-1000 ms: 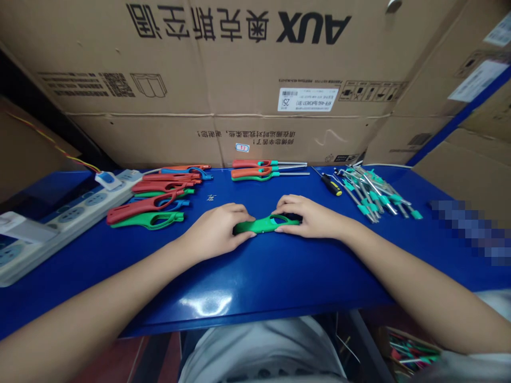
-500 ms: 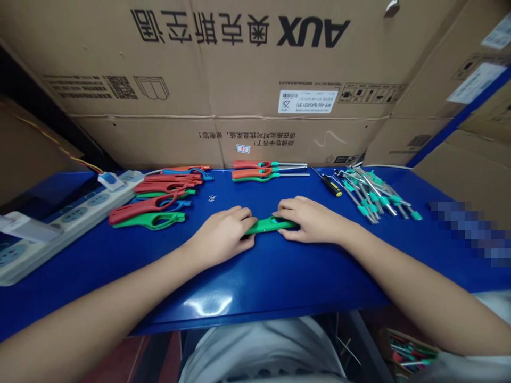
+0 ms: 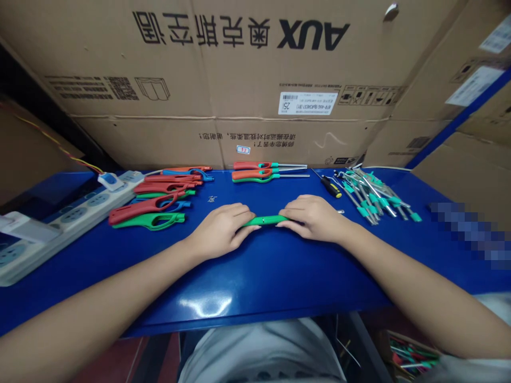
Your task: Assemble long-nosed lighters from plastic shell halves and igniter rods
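Both hands grip a green lighter (image 3: 265, 220) with a long handle, held level just over the blue table. My left hand (image 3: 225, 229) is closed around its left end, thumb below and fingers above. The right end is pinched by my right hand (image 3: 311, 218), which hides much of that part. A bit of metal tube (image 3: 340, 211) shows just beyond my right hand. Several red, blue and green lighter handles (image 3: 147, 208) lie to the left of my left hand. Behind the hands lie assembled lighters (image 3: 255, 174) with metal tubes.
Metal tubes with teal pieces (image 3: 375, 194) are heaped at the right, beside a black and yellow screwdriver (image 3: 332, 187). Tiny metal pins (image 3: 212, 199) lie behind my left hand. A white power strip (image 3: 83, 213) runs along the left; a cardboard box (image 3: 247, 64) stands at the back.
The green lighter has been turned so its narrow edge faces me. My fingers have shifted along it, with both thumbs now stretched along its lower side.
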A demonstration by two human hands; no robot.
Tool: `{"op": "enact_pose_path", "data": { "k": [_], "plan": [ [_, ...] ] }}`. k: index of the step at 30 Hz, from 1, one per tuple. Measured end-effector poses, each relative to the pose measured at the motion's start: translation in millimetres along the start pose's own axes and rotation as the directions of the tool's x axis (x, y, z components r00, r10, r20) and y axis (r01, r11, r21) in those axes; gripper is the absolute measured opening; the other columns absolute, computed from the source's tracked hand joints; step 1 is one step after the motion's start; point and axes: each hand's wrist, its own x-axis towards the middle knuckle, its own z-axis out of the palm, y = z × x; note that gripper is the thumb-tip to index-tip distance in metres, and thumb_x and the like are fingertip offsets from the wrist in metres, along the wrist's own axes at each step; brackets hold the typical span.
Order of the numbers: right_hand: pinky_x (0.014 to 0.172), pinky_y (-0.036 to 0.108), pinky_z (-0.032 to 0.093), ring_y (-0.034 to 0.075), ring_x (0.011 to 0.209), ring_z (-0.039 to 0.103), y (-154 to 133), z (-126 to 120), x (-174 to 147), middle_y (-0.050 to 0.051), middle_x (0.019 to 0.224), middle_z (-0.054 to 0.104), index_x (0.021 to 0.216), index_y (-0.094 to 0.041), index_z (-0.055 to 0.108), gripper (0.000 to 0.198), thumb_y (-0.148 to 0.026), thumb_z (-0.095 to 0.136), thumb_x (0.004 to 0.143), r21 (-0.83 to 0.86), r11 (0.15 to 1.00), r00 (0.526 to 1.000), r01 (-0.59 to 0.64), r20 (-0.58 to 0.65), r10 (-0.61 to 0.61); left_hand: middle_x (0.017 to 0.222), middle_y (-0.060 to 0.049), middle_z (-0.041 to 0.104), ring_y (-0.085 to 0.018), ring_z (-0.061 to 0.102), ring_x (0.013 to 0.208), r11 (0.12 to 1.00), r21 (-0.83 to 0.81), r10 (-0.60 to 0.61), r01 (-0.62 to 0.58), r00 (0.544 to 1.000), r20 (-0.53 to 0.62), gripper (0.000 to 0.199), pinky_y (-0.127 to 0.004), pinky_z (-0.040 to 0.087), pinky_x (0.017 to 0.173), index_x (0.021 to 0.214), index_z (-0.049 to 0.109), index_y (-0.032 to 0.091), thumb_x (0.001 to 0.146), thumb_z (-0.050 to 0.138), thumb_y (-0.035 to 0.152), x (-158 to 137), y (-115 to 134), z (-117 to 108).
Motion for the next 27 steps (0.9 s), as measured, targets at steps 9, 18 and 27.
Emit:
{"op": "enact_pose_path", "data": {
  "k": [9,18,27],
  "plan": [
    [0.077,0.032,0.045,0.021,0.082,0.065,12.4,-12.7,-2.2,0.007,0.09,0.073,0.097,-0.017,0.07,0.024,-0.039,0.06,0.097,0.038,0.982,0.982,-0.185,0.052,0.183,0.091,-0.008,0.069,-0.023,0.065,0.086,0.993,0.118,-0.022,0.021,1.0,0.005,0.03,-0.034,0.049,0.075,0.104,0.067,0.015,0.104,0.045,0.035,2.0,-10.1,-11.0],
    [0.081,0.035,0.043,0.02,0.08,0.058,1.6,-20.3,1.8,0.006,0.085,0.065,0.091,-0.018,0.061,0.033,-0.037,0.039,0.105,0.105,0.975,0.961,-0.195,0.217,0.169,0.104,-0.009,0.069,-0.021,0.069,0.089,0.988,0.155,0.01,0.009,0.992,-0.125,0.041,-0.031,0.054,0.074,0.129,0.061,0.015,0.101,0.053,0.045,-1.1,-4.1,-11.5],
    [0.086,0.037,0.05,0.022,0.095,0.063,-6.1,-15.2,4.2,0.01,0.101,0.069,0.105,-0.018,0.064,0.018,-0.034,0.06,0.096,0.179,0.983,0.992,0.027,-0.129,-0.003,0.081,-0.004,0.074,-0.017,0.068,0.072,0.984,0.175,0.044,-0.021,0.991,-0.126,0.035,-0.027,0.049,0.065,0.105,0.073,0.015,0.101,0.053,0.044,-1.3,-1.3,-7.2]
  ]
}}
